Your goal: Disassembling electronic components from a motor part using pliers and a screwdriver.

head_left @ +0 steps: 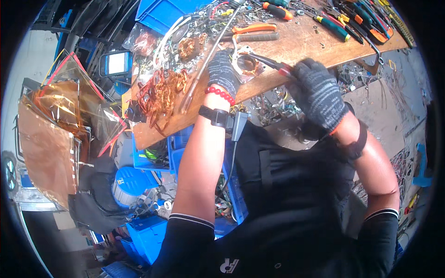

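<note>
My left hand (223, 69), in a grey knit glove, is closed at the left side of a ring-shaped stator (246, 65) with copper windings and a pale rim. Its fingertips are partly hidden. The stator rests near the front edge of the wooden bench (296, 46). My right hand (318, 92), gloved the same way, is wrapped round long-nosed pliers (278, 68) with red on the handles. Their dark jaws reach left to the stator's upper rim. Just left of my left hand lies a long thin screwdriver (200, 74) with a translucent brown handle.
Orange-and-grey cutters (255, 33) lie behind the stator. Tangled copper wire (162, 95) is heaped at the bench's left end, with metal scraps behind. More hand tools (357, 21) crowd the far right. A blue bin (160, 14) stands at the back; scrap litters the floor.
</note>
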A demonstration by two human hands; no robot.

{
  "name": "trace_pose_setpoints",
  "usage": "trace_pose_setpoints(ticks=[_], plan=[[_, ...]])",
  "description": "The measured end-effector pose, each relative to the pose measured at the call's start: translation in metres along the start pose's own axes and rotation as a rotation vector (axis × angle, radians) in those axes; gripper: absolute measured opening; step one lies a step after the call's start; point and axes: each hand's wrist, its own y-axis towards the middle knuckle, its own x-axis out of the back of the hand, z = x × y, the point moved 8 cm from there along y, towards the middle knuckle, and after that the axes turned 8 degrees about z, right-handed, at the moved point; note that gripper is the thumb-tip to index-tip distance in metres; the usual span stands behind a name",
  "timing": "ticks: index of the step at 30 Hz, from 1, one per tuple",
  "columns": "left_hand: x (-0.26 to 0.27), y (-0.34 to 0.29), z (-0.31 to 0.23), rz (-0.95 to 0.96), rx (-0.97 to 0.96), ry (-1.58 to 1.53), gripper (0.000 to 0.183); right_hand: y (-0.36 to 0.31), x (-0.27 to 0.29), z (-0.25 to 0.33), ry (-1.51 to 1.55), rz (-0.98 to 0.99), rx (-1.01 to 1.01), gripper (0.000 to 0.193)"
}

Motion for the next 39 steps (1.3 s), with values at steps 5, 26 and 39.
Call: trace_pose_setpoints(ticks=[5,26,39], plan=[[-0.011,0.014,0.043,-0.127,-0.015,0.057,0.051,0.035,-0.001,0.019,-0.333,0.003,0.158,0.021],[0.015,-0.011,-0.012,-0.143,0.005,0.376,0.048,0.035,-0.009,0.015,-0.513,0.045,0.193,0.035],[-0.009,0.007,0.030,-0.141,0.006,-0.065,0.045,0.033,-0.009,0.031,-0.629,0.072,0.241,0.031]])
